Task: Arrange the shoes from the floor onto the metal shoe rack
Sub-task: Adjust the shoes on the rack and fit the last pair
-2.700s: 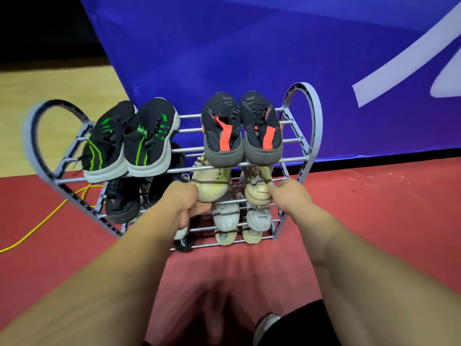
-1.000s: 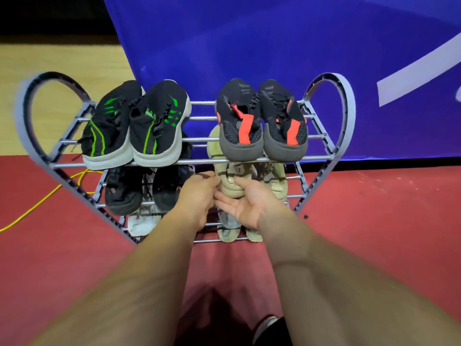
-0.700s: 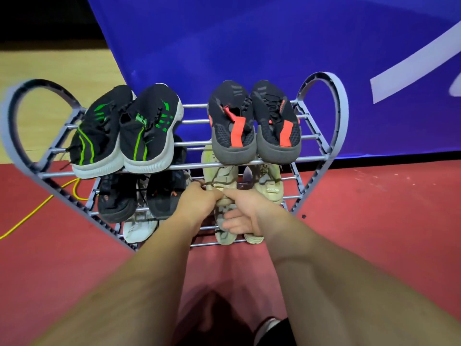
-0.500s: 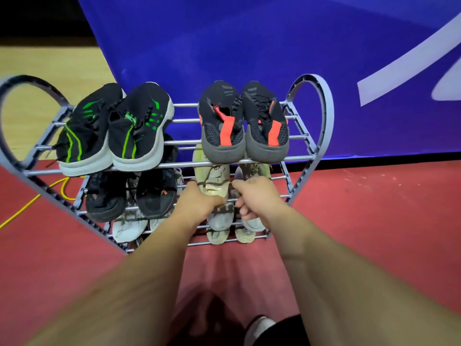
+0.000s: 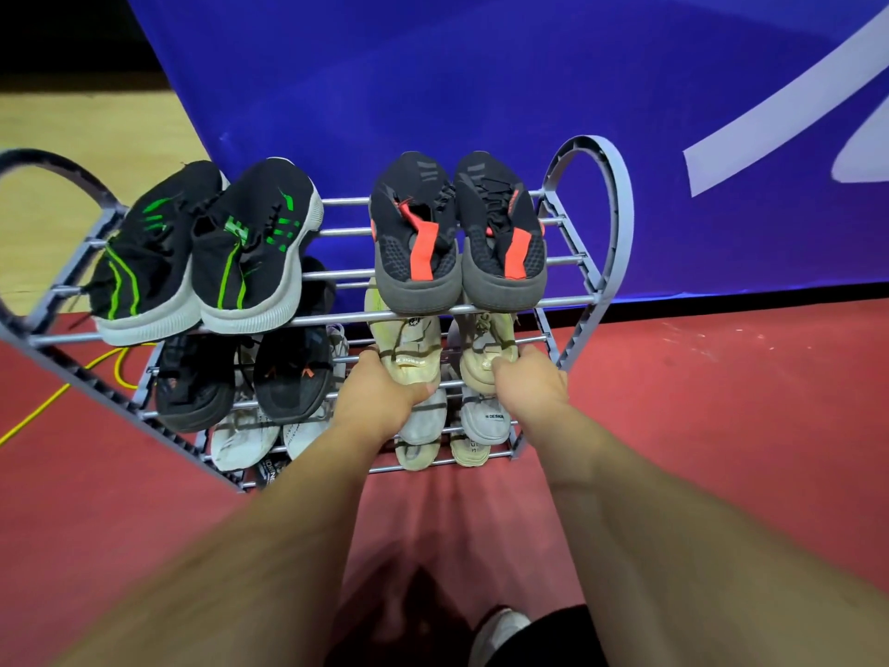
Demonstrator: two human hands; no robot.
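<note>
Hands reach into the second tier of the metal shoe rack [image 5: 584,300], which stands on the red floor [image 5: 721,426] in front of a blue banner [image 5: 481,89]. The left hand [image 5: 380,402] is closed around the heel of the left cream sneaker [image 5: 409,353], fingers wrapped over its near end; the right hand [image 5: 529,382] grips the heel of the right cream sneaker [image 5: 486,349] beside it. Both cream sneakers lie toes-back on the second tier, directly under the black sneakers with orange tabs [image 5: 457,238] on the top tier, whose heels overhang the front rail and partly hide the cream pair. To the left on the top tier sit the black sneakers with green stripes [image 5: 207,252], touching each other. Below them a pair of plain black sneakers [image 5: 245,377] shares the second tier, just beside the left hand. Lower tiers hold grey-white sneakers [image 5: 452,416] and more pale shoes, mostly hidden behind the hands and rails. A yellow cable [image 5: 57,392] trails across the floor behind the rack's left end, and a strip of wooden floor [image 5: 72,137] shows beyond it.
</note>
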